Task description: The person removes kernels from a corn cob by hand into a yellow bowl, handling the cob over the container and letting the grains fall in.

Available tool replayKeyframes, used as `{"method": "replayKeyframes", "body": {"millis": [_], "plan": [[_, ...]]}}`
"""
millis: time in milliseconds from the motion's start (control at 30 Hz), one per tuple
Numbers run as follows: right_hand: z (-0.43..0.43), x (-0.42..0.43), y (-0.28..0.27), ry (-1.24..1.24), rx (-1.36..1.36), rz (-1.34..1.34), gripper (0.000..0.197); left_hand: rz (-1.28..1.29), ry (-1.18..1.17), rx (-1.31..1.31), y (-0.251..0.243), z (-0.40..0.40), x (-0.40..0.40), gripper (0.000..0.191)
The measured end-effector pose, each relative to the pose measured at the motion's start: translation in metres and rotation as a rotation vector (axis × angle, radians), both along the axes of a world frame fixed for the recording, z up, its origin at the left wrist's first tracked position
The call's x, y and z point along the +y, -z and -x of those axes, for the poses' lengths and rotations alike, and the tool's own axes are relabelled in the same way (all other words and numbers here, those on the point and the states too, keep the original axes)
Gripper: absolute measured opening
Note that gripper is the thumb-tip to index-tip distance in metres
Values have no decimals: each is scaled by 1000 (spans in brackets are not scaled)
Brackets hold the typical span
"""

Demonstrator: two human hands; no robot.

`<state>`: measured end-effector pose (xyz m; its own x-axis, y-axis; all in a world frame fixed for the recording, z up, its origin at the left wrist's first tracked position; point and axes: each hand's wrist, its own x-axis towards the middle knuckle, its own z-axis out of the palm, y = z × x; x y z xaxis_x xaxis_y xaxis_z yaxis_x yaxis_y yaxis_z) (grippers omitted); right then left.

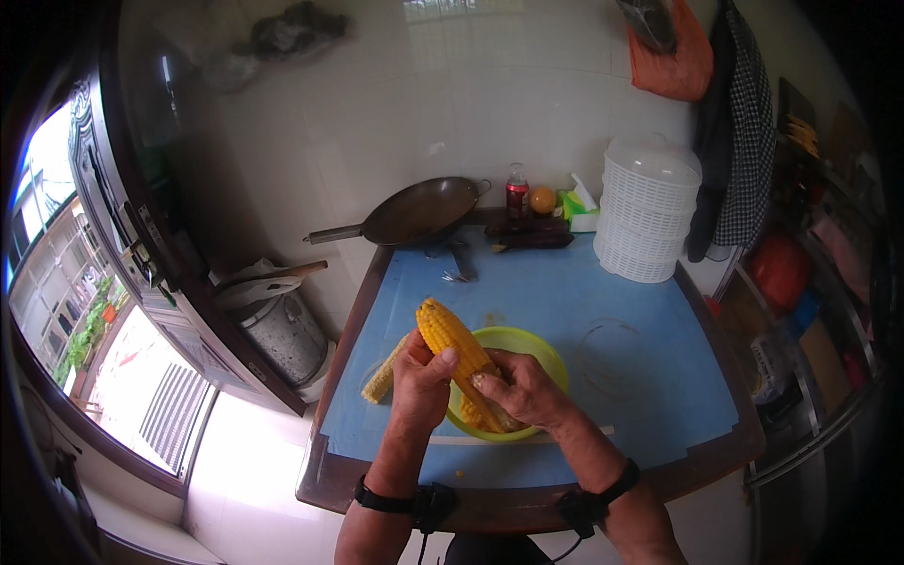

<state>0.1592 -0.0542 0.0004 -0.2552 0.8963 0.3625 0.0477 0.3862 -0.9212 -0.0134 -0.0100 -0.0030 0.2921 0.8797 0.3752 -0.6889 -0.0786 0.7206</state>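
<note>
A yellow ear of corn [452, 337] is held at a slant over a yellow-green plastic basket [547, 346]. My left hand [422, 374] grips its upper part, with the thumb lying across the kernels. My right hand [521, 387] is on the lower part, its thumb pressed against the kernels. Below the hands, loose yellow kernels [474, 417] lie in the basket. A bare corn cob [383, 378] rests on the blue tabletop cover [657, 417], left of the basket and partly behind my left hand.
At the back stand a wok [424, 208], a red can [517, 200], an orange fruit [542, 200], a tissue box [582, 212] and a tall white plastic basket [646, 212]. Purple eggplants [533, 241] lie before them. A metal bin [286, 335] is left of the table, near an open door [141, 233].
</note>
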Motion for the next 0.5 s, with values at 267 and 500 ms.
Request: {"method": "replayKeyframes", "body": {"millis": [267,500], "plan": [[0,2,4,19,-13,14,41,6,21,7,4,1,3,48],[-1,1,6,91,-35,-10,41,-10,7,9,0,-2,0,46]]}}
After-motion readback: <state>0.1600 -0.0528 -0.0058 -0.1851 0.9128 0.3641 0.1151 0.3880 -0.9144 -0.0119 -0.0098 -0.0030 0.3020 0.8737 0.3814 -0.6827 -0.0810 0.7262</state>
